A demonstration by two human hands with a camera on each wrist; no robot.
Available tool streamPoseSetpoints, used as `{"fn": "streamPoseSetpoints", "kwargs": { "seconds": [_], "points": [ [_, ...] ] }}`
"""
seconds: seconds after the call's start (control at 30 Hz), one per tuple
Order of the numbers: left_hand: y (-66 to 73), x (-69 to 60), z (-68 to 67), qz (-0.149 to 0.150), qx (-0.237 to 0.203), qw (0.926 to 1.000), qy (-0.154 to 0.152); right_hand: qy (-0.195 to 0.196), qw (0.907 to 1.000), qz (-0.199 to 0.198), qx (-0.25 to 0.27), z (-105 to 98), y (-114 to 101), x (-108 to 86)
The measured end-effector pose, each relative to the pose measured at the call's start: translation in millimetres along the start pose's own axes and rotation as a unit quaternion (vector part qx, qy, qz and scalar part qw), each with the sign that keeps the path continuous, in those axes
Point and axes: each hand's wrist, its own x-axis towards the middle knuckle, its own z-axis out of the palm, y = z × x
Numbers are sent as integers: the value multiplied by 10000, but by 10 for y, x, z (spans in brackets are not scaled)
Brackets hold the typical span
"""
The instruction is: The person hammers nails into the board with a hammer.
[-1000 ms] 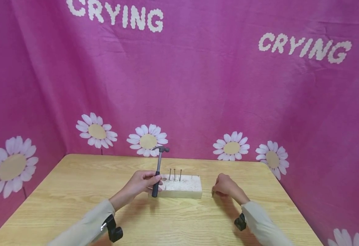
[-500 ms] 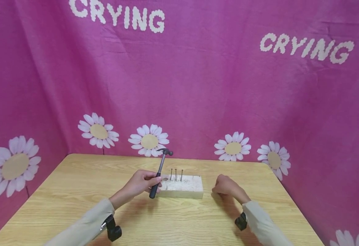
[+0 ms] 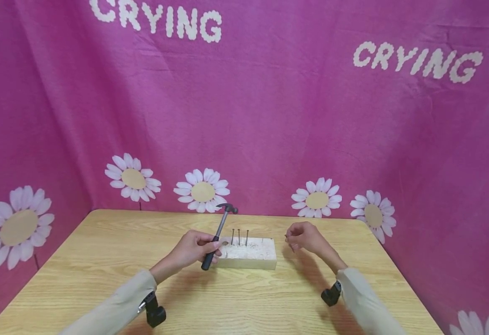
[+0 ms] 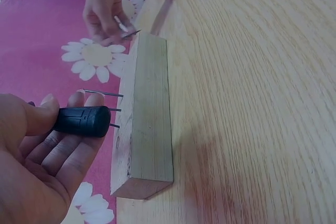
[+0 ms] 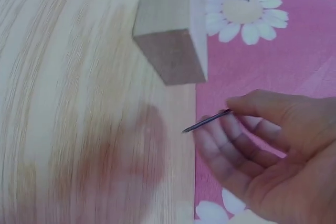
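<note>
My left hand (image 3: 191, 251) grips a claw hammer (image 3: 221, 224) by its black handle (image 4: 86, 120), head up and leaning right. The hand is at the left end of a pale wooden block (image 3: 250, 263), partly covering it. Three nails (image 3: 239, 237) stand upright in the block's top, toward its left half. To the right of the block, my right hand (image 3: 307, 238) is raised above the table. Between its thumb and fingers it pinches a loose nail (image 5: 207, 121), whose point sticks out past the fingertips in the right wrist view.
The light wood-grain table (image 3: 219, 307) carries the block. Behind and beside it hangs a pink cloth (image 3: 261, 116) printed with white daisies and lettering. Each forearm wears a black wrist camera, the left one (image 3: 155, 314) and the right one (image 3: 331, 294).
My right hand has lifted from the table with the nail pinched in its fingers. The hammer has tilted further right in my left hand. The block and its standing nails look unmoved.
</note>
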Motion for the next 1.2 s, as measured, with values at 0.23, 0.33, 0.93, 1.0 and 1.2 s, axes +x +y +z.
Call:
{"fn": "streamPoseSetpoints", "kwargs": {
  "seconds": [0.23, 0.33, 0.93, 1.0, 1.2],
  "points": [
    [-15, -14, 2, 3, 115, 9999, 76, 114, 9877, -244, 1540, 69, -32, 62],
    [-16, -13, 12, -30, 166, 9997, 165, 183, 9818, -329, 1859, 119, -56, 74],
    [-1, -9, 43, 180, 399, 9989, 181, 1776, 9619, -305, 2055, 669, -192, 194],
    [-9, -12, 45, 199, 411, 9987, 213, 1799, 9633, -391, 1954, 726, -214, 208],
    [-21, -21, 59, 282, 314, 9988, 267, 1642, 9703, -575, 1681, 849, -228, 222]
  ]
}}
